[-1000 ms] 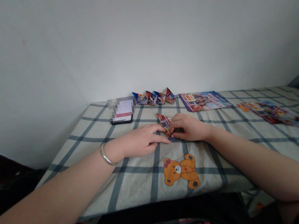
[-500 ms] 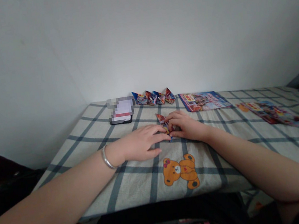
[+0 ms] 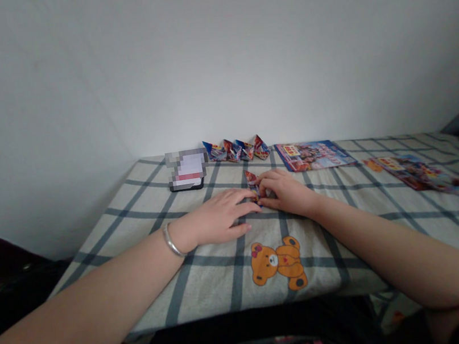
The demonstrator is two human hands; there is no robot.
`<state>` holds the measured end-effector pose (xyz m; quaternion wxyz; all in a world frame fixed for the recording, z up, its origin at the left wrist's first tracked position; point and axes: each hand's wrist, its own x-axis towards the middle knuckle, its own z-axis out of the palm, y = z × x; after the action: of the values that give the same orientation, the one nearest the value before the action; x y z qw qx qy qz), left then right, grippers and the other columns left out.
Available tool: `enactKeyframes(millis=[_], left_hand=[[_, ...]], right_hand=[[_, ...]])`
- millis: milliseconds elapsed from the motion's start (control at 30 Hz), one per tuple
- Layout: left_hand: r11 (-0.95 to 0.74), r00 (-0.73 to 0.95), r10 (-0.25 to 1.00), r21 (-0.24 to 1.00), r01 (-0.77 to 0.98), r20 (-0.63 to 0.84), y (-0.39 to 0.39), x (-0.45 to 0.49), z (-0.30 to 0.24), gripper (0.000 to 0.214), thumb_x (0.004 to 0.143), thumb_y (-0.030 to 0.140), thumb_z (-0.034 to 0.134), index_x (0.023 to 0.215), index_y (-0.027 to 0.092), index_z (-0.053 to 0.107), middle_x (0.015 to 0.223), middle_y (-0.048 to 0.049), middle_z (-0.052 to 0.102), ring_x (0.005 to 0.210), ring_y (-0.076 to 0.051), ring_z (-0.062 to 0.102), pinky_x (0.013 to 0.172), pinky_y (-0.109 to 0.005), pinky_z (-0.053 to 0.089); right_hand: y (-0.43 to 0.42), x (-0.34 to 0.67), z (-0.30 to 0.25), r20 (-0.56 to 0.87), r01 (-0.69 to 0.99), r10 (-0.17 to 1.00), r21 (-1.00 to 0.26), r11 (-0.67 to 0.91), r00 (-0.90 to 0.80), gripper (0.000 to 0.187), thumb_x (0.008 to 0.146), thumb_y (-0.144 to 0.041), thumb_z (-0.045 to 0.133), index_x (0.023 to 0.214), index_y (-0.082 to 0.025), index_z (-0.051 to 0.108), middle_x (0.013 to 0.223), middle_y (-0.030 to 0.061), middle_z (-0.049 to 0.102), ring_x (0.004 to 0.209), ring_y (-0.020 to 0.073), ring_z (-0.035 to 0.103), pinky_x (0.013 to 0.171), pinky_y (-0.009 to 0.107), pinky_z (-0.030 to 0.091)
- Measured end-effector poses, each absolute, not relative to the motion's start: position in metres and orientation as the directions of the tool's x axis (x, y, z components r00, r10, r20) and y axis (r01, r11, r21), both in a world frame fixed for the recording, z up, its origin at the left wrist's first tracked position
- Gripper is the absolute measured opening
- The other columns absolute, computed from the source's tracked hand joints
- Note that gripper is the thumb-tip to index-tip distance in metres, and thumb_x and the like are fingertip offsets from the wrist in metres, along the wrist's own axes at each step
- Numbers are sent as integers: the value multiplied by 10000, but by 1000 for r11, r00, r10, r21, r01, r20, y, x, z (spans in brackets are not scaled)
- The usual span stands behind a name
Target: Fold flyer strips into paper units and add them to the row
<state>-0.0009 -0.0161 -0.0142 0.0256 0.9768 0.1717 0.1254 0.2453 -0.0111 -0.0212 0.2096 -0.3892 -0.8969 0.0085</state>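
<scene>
Head view. Landmark: bear print (image 3: 274,262), near edge of the cloth-covered bench (image 3: 163,204).

Folded paper piece (image 3: 250,178) lies beyond the bear print, roughly in line with the bear's head, between both hands. Fingers hide most of it, so full fold shape unclear; narrow printed tip pokes out at the far end.

Left hand (image 3: 219,216): beyond the bear print and left of it, palm down, digits spread apart, thumb clear of the paper. Foremost fingertips at the paper's left side, apparently touching; not clamped on it. Silver bracelet (image 3: 170,242) on that wrist.

Right hand (image 3: 285,191): beyond the bear print, slightly right of it. Digits curled over the paper's right side, index toward the far end, thumb toward the near end. Can't tell if the grip is clamped or just pressing.

Rest, same landmark: zigzag row of folded paper shapes (image 3: 230,151) well beyond the bear print, near the wall (image 3: 212,54). Phone (image 3: 187,169) beyond and left, lying screen up, partly pixelated. Printed sheet (image 3: 317,156) beyond and right, flat. Second sheet (image 3: 421,171) farther right, also flat, a bit nearer.
</scene>
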Motion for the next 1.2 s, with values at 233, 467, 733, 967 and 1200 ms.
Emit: enactKeyframes(millis=[233,467,733,967,1200], left_hand=[[-954,919,297,110,278,257,-15,1,-12,356,908,287,563,1255,212,568,1347,-106,535,1301,-269,448,1115,-464,354],[-962,927,273,77,261,258,-12,1,-14,371,916,295,554,1273,194,556,1337,-107,552,1299,-271,453,1120,-462,352],[-958,918,284,122,260,278,-13,3,-12,340,898,271,557,1230,211,589,1316,-101,570,1276,-265,481,1100,-468,377],[-957,924,288,100,271,252,-13,2,-12,370,903,281,559,1266,208,561,1347,-99,552,1299,-259,459,1121,-447,348],[-936,908,343,1,353,240,-18,8,-15,430,898,363,584,1273,158,539,1350,-119,539,1286,-286,445,1122,-448,327]], right_hand=[[-13,247,-21,390,656,667,-183,732,-635,98,849,-273,658,895,-197,619,1103,102,645,1118,258,544,989,442,424],[-17,245,-26,324,650,686,-230,725,-651,155,862,-223,588,1004,-185,539,1328,156,532,1281,272,434,1058,469,372],[-11,247,-27,264,688,739,-272,673,-619,149,860,-162,519,1002,-200,495,1386,152,498,1296,265,432,1068,497,344],[-8,249,-29,249,710,761,-275,648,-599,197,852,-93,443,1016,-195,480,1408,147,472,1332,250,395,1107,476,314],[-10,248,-29,264,715,754,-243,656,-602,153,878,-180,511,1024,-201,475,1420,151,462,1327,268,396,1099,497,314]])
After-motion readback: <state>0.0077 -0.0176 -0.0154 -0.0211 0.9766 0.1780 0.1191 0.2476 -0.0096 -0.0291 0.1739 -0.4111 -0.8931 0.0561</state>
